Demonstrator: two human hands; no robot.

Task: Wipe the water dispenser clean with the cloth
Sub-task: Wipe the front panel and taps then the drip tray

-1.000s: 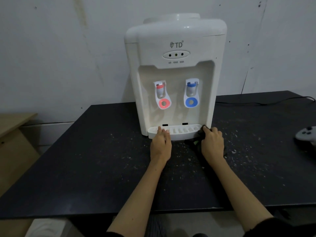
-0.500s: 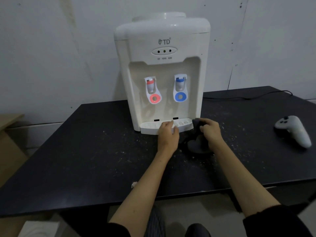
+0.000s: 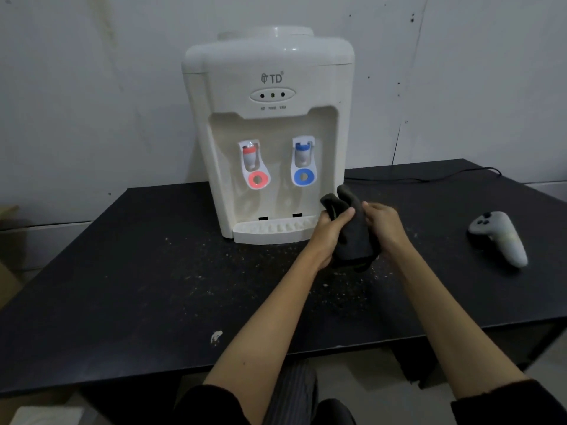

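Note:
A white water dispenser (image 3: 270,87) stands upright at the back of a black table (image 3: 138,271), with a red tap on the left, a blue tap on the right and a drip tray (image 3: 270,230) at its foot. A dark grey cloth (image 3: 352,237) is held up just in front of the dispenser's lower right corner. My left hand (image 3: 329,233) grips the cloth from the left, thumb across it. My right hand (image 3: 382,223) holds its right side. The cloth's lower end hangs just above the tabletop.
A light grey game controller (image 3: 500,237) lies on the table to the right. A black cable (image 3: 429,177) runs along the table's back edge behind the dispenser. White specks litter the tabletop in front of the tray. A wall stands close behind.
My left hand has left the drip tray and taken hold of the cloth. Both hands have lifted the cloth off the table, up beside the dispenser's right corner.

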